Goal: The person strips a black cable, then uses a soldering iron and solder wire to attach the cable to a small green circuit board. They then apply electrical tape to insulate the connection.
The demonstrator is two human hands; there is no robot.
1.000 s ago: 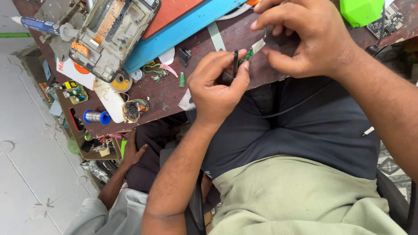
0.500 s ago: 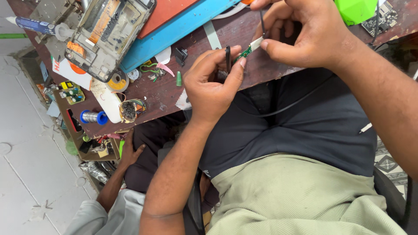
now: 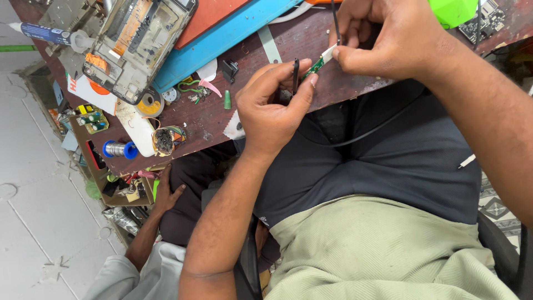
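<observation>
While the head camera looks down over a cluttered brown workbench point(image 3: 344, 91), the left hand point(image 3: 272, 108) and the right hand point(image 3: 388, 39) meet above its near edge around a small green circuit strip point(image 3: 315, 65). That strip is narrow and flat, with a white end, and its long axis runs on a slant, the white end up toward the right hand and the green end down toward the left thumb. Pinched together, the right thumb and forefinger clamp the white end; the left fingers are closed on a thin black probe point(image 3: 295, 75) that stands nearly upright just beside the strip's green end. A black cable point(image 3: 366, 132) curves across the dark trousers below. Further left on the bench lies an opened phone frame point(image 3: 139, 41), grey metal with an orange patch, resting on a blue mat point(image 3: 233, 39) under a red-orange sheet. Beside it sit a white glue tube with a dark blue label point(image 3: 47, 34), a round solder reel point(image 3: 149, 103), a blue spool point(image 3: 119, 149) and a small green cap point(image 3: 227, 101). Beneath the bench edge another person's hand point(image 3: 166, 194) rests on dark cloth.
</observation>
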